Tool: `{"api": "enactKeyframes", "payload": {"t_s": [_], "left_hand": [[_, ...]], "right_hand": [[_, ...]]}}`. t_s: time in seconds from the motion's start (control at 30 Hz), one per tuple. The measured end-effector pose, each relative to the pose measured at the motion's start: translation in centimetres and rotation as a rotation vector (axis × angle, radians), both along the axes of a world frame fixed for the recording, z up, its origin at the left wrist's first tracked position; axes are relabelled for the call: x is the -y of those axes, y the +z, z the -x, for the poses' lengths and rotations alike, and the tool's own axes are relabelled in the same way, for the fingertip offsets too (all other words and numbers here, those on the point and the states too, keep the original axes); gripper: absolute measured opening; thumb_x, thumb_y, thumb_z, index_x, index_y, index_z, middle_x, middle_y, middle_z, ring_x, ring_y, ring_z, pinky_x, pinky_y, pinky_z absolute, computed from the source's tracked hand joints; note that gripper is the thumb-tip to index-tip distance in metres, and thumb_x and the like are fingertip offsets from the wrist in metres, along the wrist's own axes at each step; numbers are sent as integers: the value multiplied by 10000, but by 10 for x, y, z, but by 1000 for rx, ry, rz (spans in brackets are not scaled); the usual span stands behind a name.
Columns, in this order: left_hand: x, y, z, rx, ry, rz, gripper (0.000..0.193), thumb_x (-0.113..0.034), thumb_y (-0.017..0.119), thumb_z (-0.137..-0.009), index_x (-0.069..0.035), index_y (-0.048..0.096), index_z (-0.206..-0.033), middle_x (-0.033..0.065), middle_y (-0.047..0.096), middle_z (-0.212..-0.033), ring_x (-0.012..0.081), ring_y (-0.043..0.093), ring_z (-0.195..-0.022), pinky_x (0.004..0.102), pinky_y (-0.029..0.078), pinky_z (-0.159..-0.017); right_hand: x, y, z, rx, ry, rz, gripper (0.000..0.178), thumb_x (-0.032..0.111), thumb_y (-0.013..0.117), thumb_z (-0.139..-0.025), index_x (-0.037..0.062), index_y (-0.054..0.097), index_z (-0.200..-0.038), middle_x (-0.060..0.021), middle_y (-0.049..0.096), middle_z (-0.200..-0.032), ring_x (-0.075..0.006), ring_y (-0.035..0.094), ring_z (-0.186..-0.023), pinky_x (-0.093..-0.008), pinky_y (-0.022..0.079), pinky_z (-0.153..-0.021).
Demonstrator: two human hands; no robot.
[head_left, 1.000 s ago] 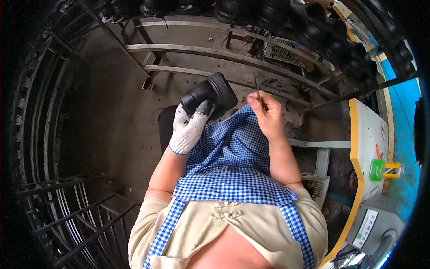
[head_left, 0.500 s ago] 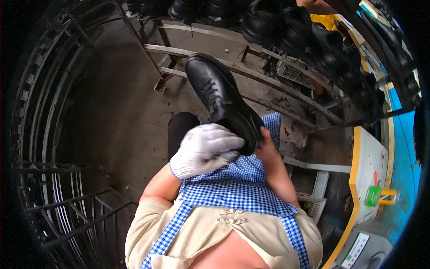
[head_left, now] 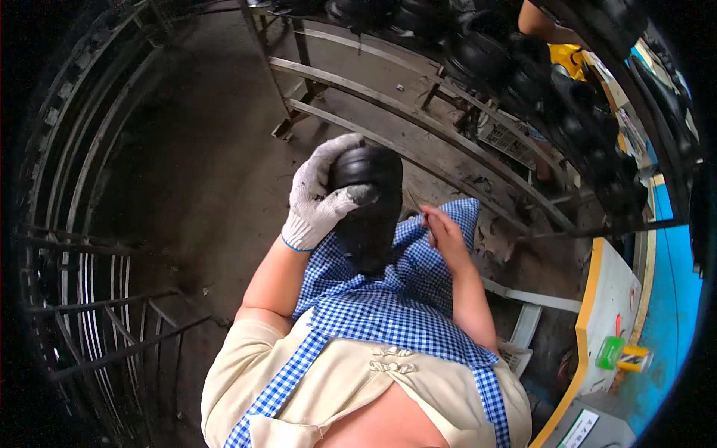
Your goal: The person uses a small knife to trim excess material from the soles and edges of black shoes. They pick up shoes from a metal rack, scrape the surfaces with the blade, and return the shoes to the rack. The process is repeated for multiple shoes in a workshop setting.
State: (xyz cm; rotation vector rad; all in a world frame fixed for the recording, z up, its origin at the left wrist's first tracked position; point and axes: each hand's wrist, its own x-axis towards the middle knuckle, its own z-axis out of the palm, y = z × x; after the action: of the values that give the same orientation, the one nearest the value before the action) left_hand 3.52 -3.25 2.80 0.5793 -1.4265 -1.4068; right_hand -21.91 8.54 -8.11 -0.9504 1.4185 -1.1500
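Note:
A black lace-up leather shoe (head_left: 380,218) is held over my lap, with one rounded end up and its laces out of sight. My left hand (head_left: 320,190), in a white knit glove with a dark-stained thumb, wraps round that raised end. Just to the right of the shoe, apart from it, is my bare right hand (head_left: 446,234). Its fingers are curled together, and a thin line shows by the fingertips; what they hold is too small to make out. Beneath both hands lies my blue-checked apron (head_left: 373,308).
Black shoes (head_left: 478,56) crowd a rack (head_left: 388,104) ahead and to the right. Another person's arm (head_left: 539,24) shows at the top right. Dark metal frames (head_left: 112,299) stand at the left. A yellow-edged white panel (head_left: 609,306) with a green-and-yellow container (head_left: 611,352) is at the right.
The shoe has been turned and drawn closer, so its laces no longer show. My left hand has moved from its opening to the rounded end. My right hand has let go of the shoe.

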Motion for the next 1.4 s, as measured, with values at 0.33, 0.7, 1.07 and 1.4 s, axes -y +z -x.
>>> {"api": "enactKeyframes", "payload": {"t_s": [0.33,0.7,1.07,1.4], "left_hand": [[-9,3,14,275,-200,120,731,-431,817,-689,17,595,-1223,143,661,-1111,231,641,-1035,346,500,-918],[-16,1,17,290,-218,33,792,-405,871,-638,29,582,-1234,98,652,-1102,184,622,-1019,324,489,-924],[-21,-1,18,252,-283,-66,771,-394,864,-634,20,591,-1224,93,655,-1091,178,621,-1010,318,489,-915],[-23,-6,17,278,-272,-51,726,-337,858,-650,16,592,-1226,97,652,-1107,180,617,-1025,321,489,-921]], "right_hand": [[2,160,-17,-985,223,820,360,30,713,-797,148,721,-1137,-71,576,-771,-170,553,-563,-273,430,-477],[0,160,-15,-1087,259,764,408,24,721,-767,178,718,-1144,-61,562,-741,-174,549,-544,-302,438,-472],[-3,159,-10,-1024,313,765,367,22,723,-773,142,725,-1120,-69,577,-748,-181,554,-549,-293,439,-476],[-6,159,-15,-1057,303,742,387,-2,719,-760,148,724,-1117,-66,589,-758,-183,579,-567,-299,459,-484]]}}
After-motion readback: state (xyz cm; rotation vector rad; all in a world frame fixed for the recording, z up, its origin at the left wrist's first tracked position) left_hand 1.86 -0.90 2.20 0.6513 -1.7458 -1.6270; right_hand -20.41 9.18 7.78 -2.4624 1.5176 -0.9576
